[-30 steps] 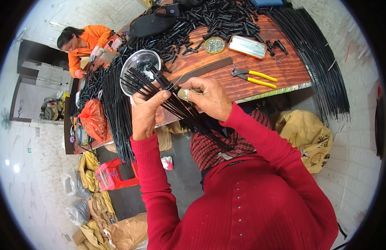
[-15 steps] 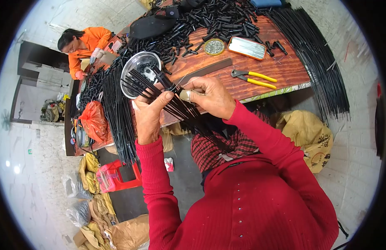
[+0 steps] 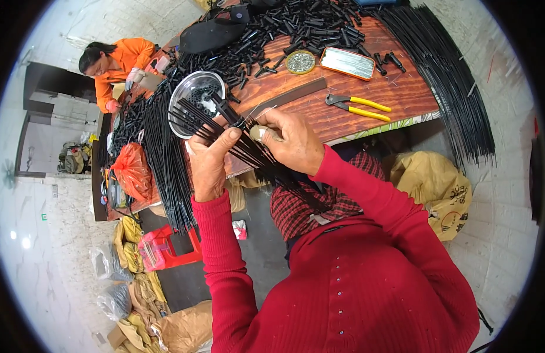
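Observation:
My left hand point(image 3: 209, 167) is closed round a fanned bundle of thin black rods point(image 3: 271, 167), like umbrella ribs, which slants down toward my lap. At the bundle's upper end is a black tubular plastic hub point(image 3: 227, 112), just above my left thumb. Close beside it, my right hand point(image 3: 296, 141) pinches at a fine metal wire point(image 3: 262, 110) by the hub; tape covers its thumb. The fingertips hide where wire and rods meet. Behind the bundle stands a metal bowl point(image 3: 177, 97) of small black parts.
On the wooden table point(image 3: 396, 88) lie yellow-handled pliers point(image 3: 360, 107), a dark bar point(image 3: 290, 97), a tin of wires point(image 3: 349, 63) and a round dish of small metal parts point(image 3: 300, 62). Black tubes point(image 3: 272, 35) are heaped behind. Rods point(image 3: 166, 159) hang over the edge. A person in orange point(image 3: 124, 62) works far left.
Both hands stay at the hub. My right hand has shifted slightly left and down, and the wire's free end now points further right. The view has tilted a little.

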The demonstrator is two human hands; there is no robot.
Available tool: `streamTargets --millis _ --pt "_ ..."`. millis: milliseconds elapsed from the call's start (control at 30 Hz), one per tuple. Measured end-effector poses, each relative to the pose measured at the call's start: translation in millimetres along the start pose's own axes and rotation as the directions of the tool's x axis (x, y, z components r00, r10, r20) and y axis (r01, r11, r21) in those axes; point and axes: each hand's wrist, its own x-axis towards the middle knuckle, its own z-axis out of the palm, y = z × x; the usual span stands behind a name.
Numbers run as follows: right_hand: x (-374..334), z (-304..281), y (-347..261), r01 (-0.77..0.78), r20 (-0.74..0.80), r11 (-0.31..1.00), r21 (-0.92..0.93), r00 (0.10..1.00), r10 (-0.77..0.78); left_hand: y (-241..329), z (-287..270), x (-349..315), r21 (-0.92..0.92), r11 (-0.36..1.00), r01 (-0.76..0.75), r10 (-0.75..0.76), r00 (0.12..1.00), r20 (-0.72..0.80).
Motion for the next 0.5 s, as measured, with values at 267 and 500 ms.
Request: streamTargets --millis 267,500 --pt "9 -3 8 -0.006 0.049 1.0 0.016 0.999 0.005 0 3 0 0.04 0.999 -0.024 0.027 0.997 -0.067" --pt "15 -12 1 -0.223 0.226 0.955 0.194 0.958 0.178 -6 -4 0 0.0 0.997 -0.074 0.074 0.997 -0.03"
